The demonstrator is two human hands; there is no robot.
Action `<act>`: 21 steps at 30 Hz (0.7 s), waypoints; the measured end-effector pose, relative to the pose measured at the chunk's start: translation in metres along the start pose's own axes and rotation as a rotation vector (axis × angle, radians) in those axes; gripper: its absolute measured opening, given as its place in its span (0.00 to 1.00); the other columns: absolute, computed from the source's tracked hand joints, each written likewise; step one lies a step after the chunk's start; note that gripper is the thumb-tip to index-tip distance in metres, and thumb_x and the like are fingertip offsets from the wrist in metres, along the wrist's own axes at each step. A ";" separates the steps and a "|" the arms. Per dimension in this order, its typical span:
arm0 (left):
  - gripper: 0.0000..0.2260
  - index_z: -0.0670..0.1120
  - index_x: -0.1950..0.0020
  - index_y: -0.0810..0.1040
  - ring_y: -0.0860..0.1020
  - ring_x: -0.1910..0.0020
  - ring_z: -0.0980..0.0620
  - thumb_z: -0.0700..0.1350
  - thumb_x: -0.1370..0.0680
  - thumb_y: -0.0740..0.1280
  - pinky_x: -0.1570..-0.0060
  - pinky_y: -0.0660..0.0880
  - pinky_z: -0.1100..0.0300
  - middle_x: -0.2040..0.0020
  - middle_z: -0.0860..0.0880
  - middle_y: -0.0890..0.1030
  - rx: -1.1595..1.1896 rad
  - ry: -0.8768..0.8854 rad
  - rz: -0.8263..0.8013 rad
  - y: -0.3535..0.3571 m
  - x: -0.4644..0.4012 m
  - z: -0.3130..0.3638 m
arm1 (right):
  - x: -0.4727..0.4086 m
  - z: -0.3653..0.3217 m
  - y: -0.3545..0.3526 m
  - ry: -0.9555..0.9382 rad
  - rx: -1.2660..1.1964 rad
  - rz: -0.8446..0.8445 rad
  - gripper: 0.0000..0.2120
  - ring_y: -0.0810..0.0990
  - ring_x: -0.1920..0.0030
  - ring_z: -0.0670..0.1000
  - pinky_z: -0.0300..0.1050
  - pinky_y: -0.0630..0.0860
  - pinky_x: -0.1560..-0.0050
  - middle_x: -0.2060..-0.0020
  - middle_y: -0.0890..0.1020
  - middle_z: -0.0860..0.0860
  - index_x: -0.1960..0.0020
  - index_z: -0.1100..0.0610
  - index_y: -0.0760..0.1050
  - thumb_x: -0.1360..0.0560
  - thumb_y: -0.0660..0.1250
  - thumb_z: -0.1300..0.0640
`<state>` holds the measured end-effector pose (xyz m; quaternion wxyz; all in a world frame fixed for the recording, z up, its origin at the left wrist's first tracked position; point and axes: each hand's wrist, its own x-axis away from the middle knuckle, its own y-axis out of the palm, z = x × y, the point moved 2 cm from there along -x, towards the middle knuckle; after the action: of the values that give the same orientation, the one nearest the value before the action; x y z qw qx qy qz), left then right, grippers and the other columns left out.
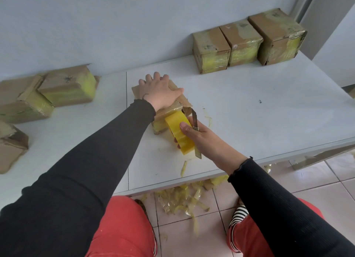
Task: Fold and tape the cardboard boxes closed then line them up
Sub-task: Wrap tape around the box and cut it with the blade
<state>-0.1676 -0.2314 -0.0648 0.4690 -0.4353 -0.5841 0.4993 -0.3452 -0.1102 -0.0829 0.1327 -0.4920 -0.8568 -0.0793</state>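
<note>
A small cardboard box (pixel 180 101) sits mid-table with its top flaps folded down. My left hand (pixel 160 92) presses flat on top of it, fingers spread. My right hand (pixel 197 135) grips a yellow tape roll (pixel 179 134) against the box's near side and also holds a utility knife (pixel 195 120), blade pointing up. Three taped boxes (pixel 247 39) stand in a row against the wall at the back right.
Several worn boxes (pixel 46 95) lie loosely at the left of the white table (pixel 269 107). Tape scraps (pixel 183 168) lie near the table's front edge, and a pile of them (pixel 184 199) covers the tiled floor between my knees.
</note>
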 end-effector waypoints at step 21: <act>0.39 0.58 0.23 0.72 0.74 0.35 0.63 0.69 0.32 0.73 0.30 0.68 0.62 0.29 0.55 0.77 0.863 0.219 -0.153 -0.017 0.062 -0.086 | 0.015 -0.069 -0.026 -0.230 -0.122 0.056 0.17 0.77 0.47 0.49 0.49 0.70 0.43 0.49 0.81 0.50 0.41 0.55 0.79 0.16 0.61 0.43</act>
<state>-0.0948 -0.1578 -0.0354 0.7022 -0.2055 -0.2999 0.6121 -0.3647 -0.1293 -0.0122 0.0055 -0.5288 -0.8458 -0.0706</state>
